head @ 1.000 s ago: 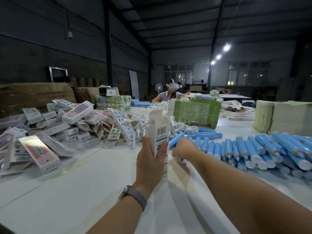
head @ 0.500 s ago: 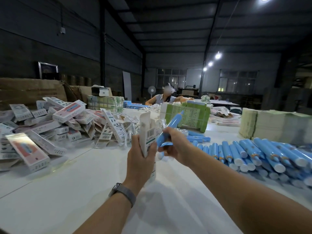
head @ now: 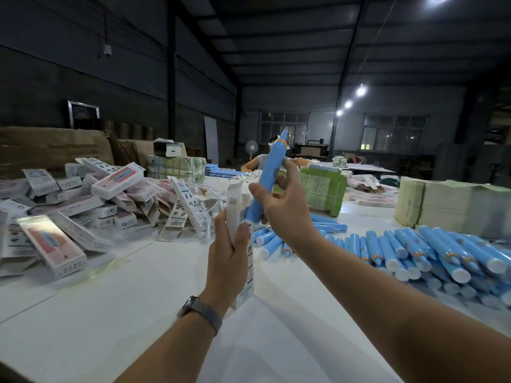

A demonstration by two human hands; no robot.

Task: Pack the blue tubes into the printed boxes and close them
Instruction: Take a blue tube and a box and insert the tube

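Note:
My left hand (head: 228, 261) grips a white printed box (head: 235, 205) upright above the table, its top flap open. My right hand (head: 284, 208) holds a blue tube (head: 266, 178) nearly upright, pointed tip up and white cap end down at the box's open mouth. A heap of blue tubes (head: 414, 250) lies on the table to the right. Printed boxes (head: 83, 205) are piled at the left.
The white table (head: 124, 313) stretches in front of me. Green-wrapped bundles (head: 323, 189) stand behind my hands, pale stacked bundles (head: 448, 205) at the right. Brown cartons (head: 49, 147) line the left wall. Another person (head: 255, 161) sits at the far end.
My right hand picked a blue tube from the heap, lifted it and turned it upright over the box. The left hand raised the box slightly.

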